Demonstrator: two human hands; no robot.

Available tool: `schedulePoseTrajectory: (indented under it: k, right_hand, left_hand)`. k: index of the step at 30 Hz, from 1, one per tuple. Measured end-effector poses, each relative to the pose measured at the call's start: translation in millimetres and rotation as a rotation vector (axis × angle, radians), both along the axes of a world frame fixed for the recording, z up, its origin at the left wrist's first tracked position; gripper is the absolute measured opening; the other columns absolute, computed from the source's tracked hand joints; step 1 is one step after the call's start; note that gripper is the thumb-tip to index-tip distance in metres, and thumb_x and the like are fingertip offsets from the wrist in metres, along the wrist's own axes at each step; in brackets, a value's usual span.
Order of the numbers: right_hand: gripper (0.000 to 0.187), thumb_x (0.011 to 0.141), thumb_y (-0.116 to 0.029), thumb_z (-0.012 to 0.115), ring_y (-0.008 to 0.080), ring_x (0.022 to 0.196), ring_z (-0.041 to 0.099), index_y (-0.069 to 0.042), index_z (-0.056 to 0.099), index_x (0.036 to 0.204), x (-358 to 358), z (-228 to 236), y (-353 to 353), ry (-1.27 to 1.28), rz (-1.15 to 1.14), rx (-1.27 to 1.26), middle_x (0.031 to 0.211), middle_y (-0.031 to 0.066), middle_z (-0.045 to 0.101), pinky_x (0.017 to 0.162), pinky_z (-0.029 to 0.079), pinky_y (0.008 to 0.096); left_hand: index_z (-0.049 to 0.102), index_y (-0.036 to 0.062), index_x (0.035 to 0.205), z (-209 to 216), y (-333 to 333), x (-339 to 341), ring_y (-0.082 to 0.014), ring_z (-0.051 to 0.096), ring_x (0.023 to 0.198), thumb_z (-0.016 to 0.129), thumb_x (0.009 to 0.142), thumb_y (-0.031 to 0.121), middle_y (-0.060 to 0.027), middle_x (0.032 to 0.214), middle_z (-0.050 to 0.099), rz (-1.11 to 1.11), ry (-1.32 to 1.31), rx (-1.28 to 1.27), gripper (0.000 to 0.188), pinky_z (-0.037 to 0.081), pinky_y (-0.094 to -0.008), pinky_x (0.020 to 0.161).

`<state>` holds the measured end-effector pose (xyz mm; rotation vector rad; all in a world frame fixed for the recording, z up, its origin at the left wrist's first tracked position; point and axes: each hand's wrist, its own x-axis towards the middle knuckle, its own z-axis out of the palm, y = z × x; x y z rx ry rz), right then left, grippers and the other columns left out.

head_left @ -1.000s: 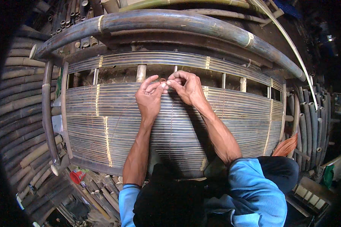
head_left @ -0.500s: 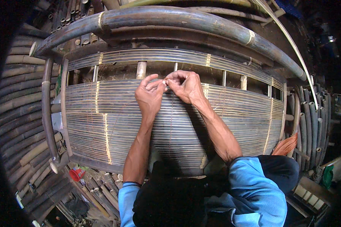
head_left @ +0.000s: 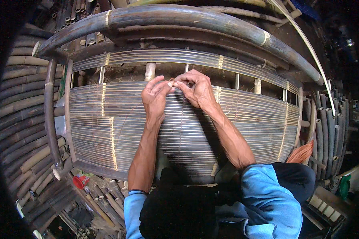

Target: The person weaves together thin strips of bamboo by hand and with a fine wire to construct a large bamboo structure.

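While my left hand and my right hand meet at the top edge of the slat panel, both pinch the same thin binding strand, fingertips closed tight on it just where they touch. The strand runs from that pinch straight down the face of the panel, between my two forearms.

Judging by how things lie, the panel is well along: its thin slats lie close and even across the whole width, and pale binding strips already cross it left of my hands, with more to the right of them. Above the panel sits an open gap with short upright pegs, then a narrower band of slats, and over that the heavy curved bamboo pole. What looks left is the tie at my fingertips; whether the knot is formed I cannot tell, as my fingers hide it.
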<state>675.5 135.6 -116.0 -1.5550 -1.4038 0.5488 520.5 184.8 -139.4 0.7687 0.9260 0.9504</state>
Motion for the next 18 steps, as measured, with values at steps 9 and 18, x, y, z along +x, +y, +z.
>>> schedulePoseTrajectory:
  k: [9,18]
  right_hand:
    - [0.020,0.090,-0.018,0.072,0.0098,0.074,0.060,0.000,0.076,0.099,-5.0,5.8,0.1,0.188,0.012,-0.288,0.088,0.0060,0.069,0.067,0.049,0.0265]
    - [0.020,0.094,-0.019,0.070,0.0126,0.088,0.063,-0.001,0.073,0.102,0.1,-1.1,0.7,0.290,0.086,-0.189,0.098,0.0063,0.069,0.079,0.050,0.0281]
  left_hand:
    - [0.051,-0.0050,0.123,8.1,-2.9,-2.1,-0.0209,0.067,0.091,0.067,0.085,-0.004,-0.0184,0.107,0.066,0.038,0.034,-0.092,0.041,0.058,-0.0281,0.079]
    - [0.060,-0.0025,0.116,25.6,-3.2,-20.0,-0.0091,0.060,0.073,0.066,0.095,0.016,-0.0058,0.085,0.067,-0.401,0.125,-0.229,0.028,0.048,-0.0199,0.063]
